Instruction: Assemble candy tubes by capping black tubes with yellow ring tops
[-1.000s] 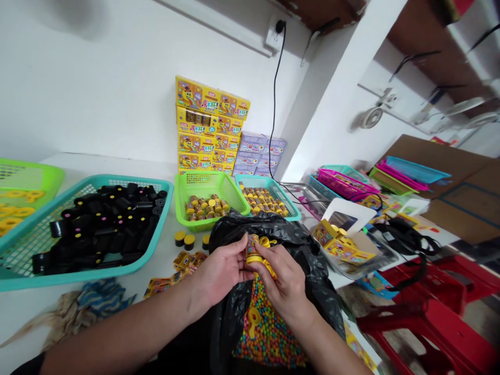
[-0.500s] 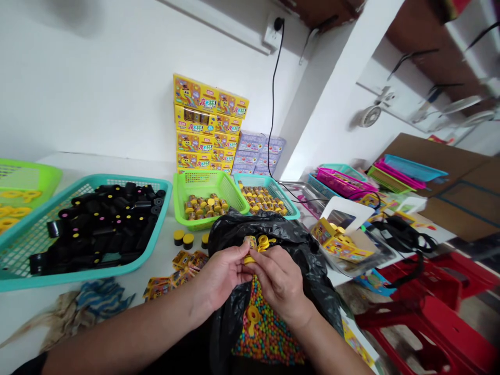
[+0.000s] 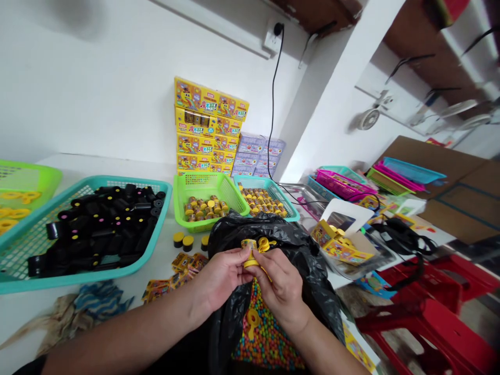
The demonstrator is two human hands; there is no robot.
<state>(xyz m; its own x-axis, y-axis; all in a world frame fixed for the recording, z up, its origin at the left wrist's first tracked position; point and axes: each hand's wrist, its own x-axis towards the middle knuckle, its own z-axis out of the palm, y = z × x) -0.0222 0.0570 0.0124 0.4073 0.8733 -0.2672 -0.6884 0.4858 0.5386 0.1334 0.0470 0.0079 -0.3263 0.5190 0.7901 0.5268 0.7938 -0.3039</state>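
Note:
Between the fingertips of both hands is a small labelled cup (image 3: pixel 249 245) with a yellow cap or rim at its lower end. My left hand (image 3: pixel 224 276) pinches it from the left, and my right hand (image 3: pixel 279 281) grips it from the right, partly covering it. Just behind the fingers sits a yellow scoop (image 3: pixel 264 245). Below the hands an opened black plastic bag (image 3: pixel 316 281) holds many small coloured balls (image 3: pixel 269 338), with another yellow scoop (image 3: pixel 253 317) lying on them.
A teal basket (image 3: pixel 154 245) of black cylinders stands left. Behind the bag are a green basket (image 3: pixel 230 192) and a blue basket (image 3: pixel 291 211) of small cups. Printed labels (image 3: pixel 156 291), yellow-topped cups (image 3: pixel 188 242), stacked yellow boxes (image 3: pixel 195 117) and a cloth (image 3: pixel 99 299) lie around.
The small cup has tipped slightly, showing more of its label above the fingers. Both hands stay in nearly the same place, still holding it.

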